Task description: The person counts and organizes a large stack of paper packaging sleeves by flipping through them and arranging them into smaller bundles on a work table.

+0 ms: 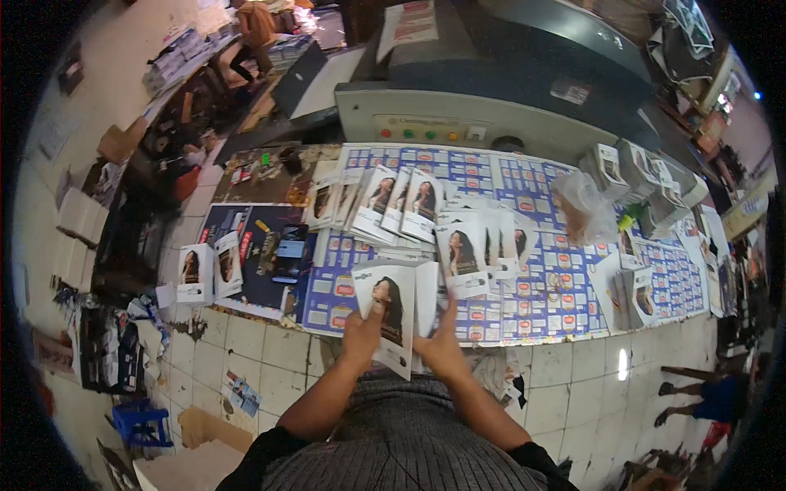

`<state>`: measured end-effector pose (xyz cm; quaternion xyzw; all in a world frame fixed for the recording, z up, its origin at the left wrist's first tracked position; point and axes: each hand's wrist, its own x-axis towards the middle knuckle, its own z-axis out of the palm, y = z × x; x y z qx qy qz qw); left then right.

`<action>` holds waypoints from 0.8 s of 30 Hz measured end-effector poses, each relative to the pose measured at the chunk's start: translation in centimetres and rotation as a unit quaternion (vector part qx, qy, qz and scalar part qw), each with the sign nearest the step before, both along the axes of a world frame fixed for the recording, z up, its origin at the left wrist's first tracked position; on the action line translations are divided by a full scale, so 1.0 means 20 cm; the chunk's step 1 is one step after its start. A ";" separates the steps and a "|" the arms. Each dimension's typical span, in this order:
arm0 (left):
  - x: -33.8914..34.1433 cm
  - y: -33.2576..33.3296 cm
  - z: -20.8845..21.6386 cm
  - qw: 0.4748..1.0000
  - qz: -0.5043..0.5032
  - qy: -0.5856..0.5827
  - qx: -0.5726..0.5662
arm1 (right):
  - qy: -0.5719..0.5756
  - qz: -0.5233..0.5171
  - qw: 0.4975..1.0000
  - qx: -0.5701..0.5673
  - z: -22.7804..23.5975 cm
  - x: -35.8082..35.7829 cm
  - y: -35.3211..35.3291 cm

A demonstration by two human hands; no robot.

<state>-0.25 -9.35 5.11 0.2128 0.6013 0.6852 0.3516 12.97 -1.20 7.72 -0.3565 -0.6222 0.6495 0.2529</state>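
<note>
While held at near tabletop (573, 315) edge, printed carton sheet (391, 315) sits pinched in left hand (360, 335), thumb on top. Long axis runs away from body. Right hand (442, 348) flat-open just right, touching white flap. More sheets (471, 250) fanned beyond.

card stacks (385, 204) on table (557, 303), machine (491, 90) behind

A clear plastic bag (583, 204) sits near a green object (629, 219) (small); a blue stool (141, 423) stands below-left.
</note>
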 end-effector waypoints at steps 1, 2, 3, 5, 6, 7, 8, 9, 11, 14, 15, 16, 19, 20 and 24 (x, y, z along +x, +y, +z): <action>-0.02 -0.02 -0.01 0.999 -0.009 -0.025 -0.035 | 0.014 0.034 0.999 -0.021 -0.01 0.00 0.01; -0.06 -0.03 -0.04 0.994 -0.045 -0.005 -0.101 | 0.056 0.069 0.995 -0.039 -0.07 0.00 0.04; -0.05 -0.02 -0.07 0.993 -0.056 -0.010 -0.100 | 0.050 0.058 0.996 -0.039 -0.12 0.02 0.04; -0.03 0.01 0.01 0.975 -0.059 -0.143 -0.162 | -0.041 0.046 0.997 0.042 -0.10 0.02 0.09; -0.01 0.04 0.06 0.968 -0.044 -0.182 -0.168 | -0.103 0.037 0.992 0.058 -0.05 0.04 0.11; -0.02 0.03 0.00 0.967 -0.042 -0.183 -0.170 | -0.104 0.039 0.992 0.056 -0.03 0.05 0.12; -0.06 0.00 -0.12 0.968 -0.081 -0.174 -0.165 | -0.131 0.040 0.988 0.075 -0.02 0.07 0.13; -0.07 -0.01 -0.19 0.965 -0.126 -0.165 -0.158 | -0.161 0.037 0.982 0.094 -0.01 0.10 0.14; -0.06 0.00 -0.19 0.963 -0.122 -0.207 -0.120 | -0.177 0.035 0.982 0.061 0.01 0.16 0.19; -0.06 0.02 -0.18 0.959 -0.116 -0.240 -0.093 | -0.037 0.004 0.999 0.016 -0.05 0.20 0.23; -0.07 0.01 -0.18 0.953 -0.105 -0.277 -0.066 | -0.038 0.002 0.999 0.017 -0.05 0.22 0.24; -0.09 0.02 -0.18 0.944 -0.096 -0.315 -0.040 | -0.007 -0.007 1.000 -0.003 -0.05 0.24 0.25; -0.15 0.04 -0.05 0.967 -0.042 -0.251 -0.010 | 0.028 -0.048 0.996 -0.069 -0.03 0.31 0.28; -0.26 0.03 -0.10 0.964 -0.049 -0.244 -0.098 | 0.038 -0.056 0.993 -0.092 -0.02 0.33 0.28; -0.43 0.03 -0.26 0.978 -0.098 0.079 -0.165 | 0.090 -0.072 0.989 -0.091 -0.02 0.37 0.30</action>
